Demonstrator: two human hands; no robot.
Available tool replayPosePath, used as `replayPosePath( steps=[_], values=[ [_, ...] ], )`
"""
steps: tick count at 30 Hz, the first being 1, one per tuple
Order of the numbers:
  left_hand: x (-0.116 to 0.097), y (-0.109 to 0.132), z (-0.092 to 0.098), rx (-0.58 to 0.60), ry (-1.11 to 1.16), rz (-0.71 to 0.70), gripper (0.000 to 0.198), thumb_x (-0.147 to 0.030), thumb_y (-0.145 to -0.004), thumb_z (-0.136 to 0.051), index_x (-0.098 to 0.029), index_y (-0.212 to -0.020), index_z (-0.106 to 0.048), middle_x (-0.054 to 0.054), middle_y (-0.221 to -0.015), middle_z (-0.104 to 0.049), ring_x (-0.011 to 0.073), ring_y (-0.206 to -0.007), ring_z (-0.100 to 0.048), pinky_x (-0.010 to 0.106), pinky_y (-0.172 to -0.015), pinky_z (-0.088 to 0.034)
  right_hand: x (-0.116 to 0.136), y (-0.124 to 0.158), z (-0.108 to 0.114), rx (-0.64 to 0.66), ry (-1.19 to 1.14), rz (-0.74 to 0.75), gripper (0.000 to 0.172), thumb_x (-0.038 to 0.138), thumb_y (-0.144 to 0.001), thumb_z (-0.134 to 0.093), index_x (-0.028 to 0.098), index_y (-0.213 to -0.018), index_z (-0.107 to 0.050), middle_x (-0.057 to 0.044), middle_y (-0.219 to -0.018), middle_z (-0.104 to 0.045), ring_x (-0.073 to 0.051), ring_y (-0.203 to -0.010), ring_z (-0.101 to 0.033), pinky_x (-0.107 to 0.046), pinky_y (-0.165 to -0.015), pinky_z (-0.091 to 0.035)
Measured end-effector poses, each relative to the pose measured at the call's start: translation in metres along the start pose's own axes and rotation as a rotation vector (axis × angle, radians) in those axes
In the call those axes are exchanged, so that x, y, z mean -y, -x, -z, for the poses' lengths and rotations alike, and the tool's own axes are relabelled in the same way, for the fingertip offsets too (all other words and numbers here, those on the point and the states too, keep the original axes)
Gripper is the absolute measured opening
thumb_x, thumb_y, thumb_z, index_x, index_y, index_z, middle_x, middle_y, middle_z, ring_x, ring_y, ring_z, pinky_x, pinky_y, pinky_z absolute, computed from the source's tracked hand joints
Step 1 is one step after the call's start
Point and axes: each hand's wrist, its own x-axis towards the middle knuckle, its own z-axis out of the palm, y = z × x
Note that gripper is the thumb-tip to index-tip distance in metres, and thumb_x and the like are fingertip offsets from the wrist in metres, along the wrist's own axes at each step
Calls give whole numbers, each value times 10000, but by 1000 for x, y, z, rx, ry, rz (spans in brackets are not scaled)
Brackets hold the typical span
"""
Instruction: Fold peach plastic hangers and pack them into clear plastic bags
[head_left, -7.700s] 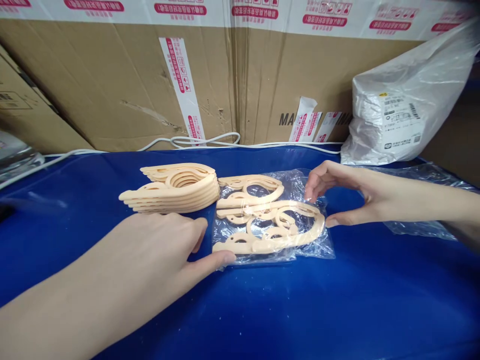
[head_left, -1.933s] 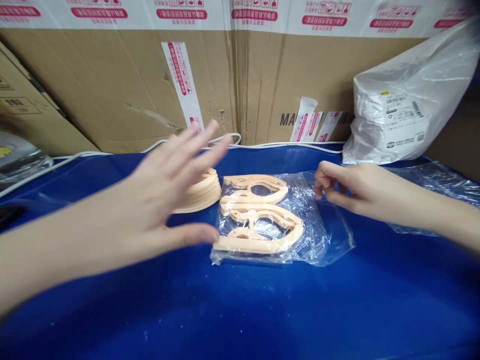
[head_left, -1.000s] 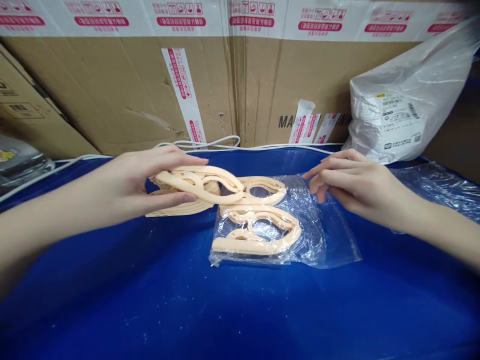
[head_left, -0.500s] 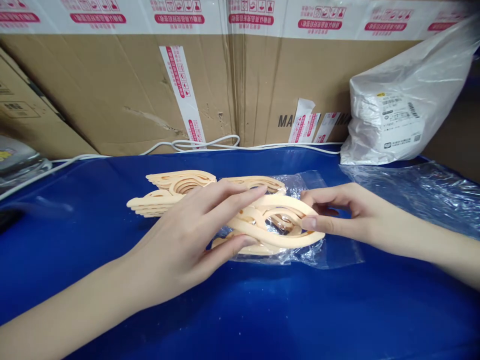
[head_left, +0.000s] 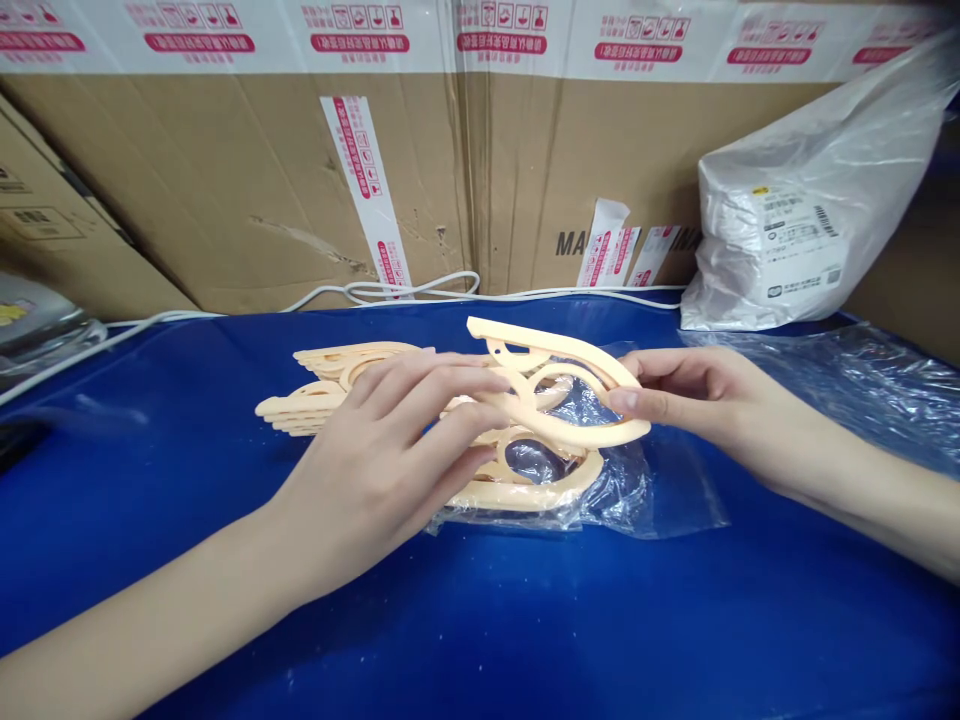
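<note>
Both hands hold one peach plastic cut-out piece (head_left: 570, 400), tilted up above a clear plastic bag (head_left: 637, 490) that holds more such pieces (head_left: 540, 490). My left hand (head_left: 390, 450) grips the piece's left end with curled fingers. My right hand (head_left: 682, 395) pinches its right end between thumb and fingers. A stack of the same peach pieces (head_left: 315, 395) lies on the blue table surface (head_left: 480, 620), just left of the bag and partly hidden behind my left hand.
Large taped cardboard boxes (head_left: 262, 190) form a wall at the back. White cables (head_left: 420, 290) run along their base. A white plastic-wrapped parcel (head_left: 802, 230) sits at the back right, with a sheet of clear plastic (head_left: 870, 390) in front of it.
My left hand took one piece from the stack and carried it right over the bag. My right hand grasped its other end. The piece now tilts up higher than half a second ago.
</note>
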Motion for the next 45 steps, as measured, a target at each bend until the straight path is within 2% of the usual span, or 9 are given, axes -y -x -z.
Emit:
replayPosePath(
  steps=[5, 16, 22, 26, 31, 33, 36, 39, 45],
  values=[
    [-2, 1, -3, -15, -72, -49, 120, -91, -976, -573, -181, -1050, -602, 33, -1004, -723, 213, -983, -636, 391, -903, -468, -2, -1, -2, 2, 49, -37, 336, 521, -801, -728, 194, -749, -671, -27, -815, -682, -159, -720, -596, -283, -612, -454],
    [1, 2, 0, 55, 44, -7, 62, -230, -1008, -573, -206, -1061, -594, 9, -971, -706, 196, -929, -628, 364, -850, -410, -7, -1, -2, 97, 95, 23, 317, 528, -832, -714, 212, -849, -737, -27, -829, -717, -186, -740, -646, -293, -598, -504],
    [11, 0, 5, -33, 76, 58, 405, -403, -946, -662, -169, -1255, -542, 107, -1243, -610, 258, -1156, -551, 388, -982, -436, -2, 0, 1, 203, 127, 68, 216, 473, -817, -748, 260, -839, -779, -4, -804, -741, -209, -766, -681, -314, -630, -556],
    [12, -1, 8, 15, -13, 4, 561, -453, -929, -666, -161, -1377, -497, 136, -1441, -539, 318, -1351, -467, 453, -1116, -345, 1, 2, 1, 279, 142, 60, 207, 383, -884, -700, 275, -1040, -783, 0, -999, -764, -207, -921, -702, -307, -787, -564],
    [11, -1, 11, 44, -61, -101, 554, -472, -914, -675, -103, -1307, -547, 124, -1242, -695, 270, -1063, -666, 443, -966, -400, 0, 4, 4, 316, 219, 98, 226, 380, -917, -665, 277, -1087, -771, -6, -1066, -755, -218, -967, -697, -310, -798, -555],
    [11, -1, 10, 26, -78, -93, 568, -497, -906, -675, -96, -1292, -560, 133, -1214, -706, 272, -1011, -685, 438, -900, -417, -1, 5, 3, 261, 280, 163, 296, 394, -928, -651, 322, -1204, -727, -5, -1168, -738, -230, -1024, -688, -334, -849, -558],
    [7, -1, 7, -4, -84, -27, 603, -557, -896, -666, -112, -1290, -569, 140, -1196, -706, 299, -1044, -679, 440, -880, -428, -2, 8, -1, 111, 493, 371, 672, 471, -863, -723, 359, -1480, -481, -40, -1372, -638, -273, -1160, -637, -395, -946, -536],
    [-4, 1, 1, -20, -15, 45, 626, -569, -907, -652, -108, -1320, -553, 144, -1223, -686, 295, -1095, -655, 435, -926, -429, -3, 13, -8, 83, 718, 531, 959, 581, -793, -756, 329, -1577, -265, -81, -1519, -497, -308, -1328, -524, -430, -1075, -460],
    [-26, 4, -2, -47, 88, 131, 627, -606, -916, -628, -125, -1309, -537, 112, -1246, -673, 252, -1138, -625, 400, -1010, -412, -2, 24, -18, 66, 719, 728, 836, 516, -914, -647, 307, -1579, -186, -76, -1532, -473, -264, -1417, -446, -389, -1125, -446]
  ],
)
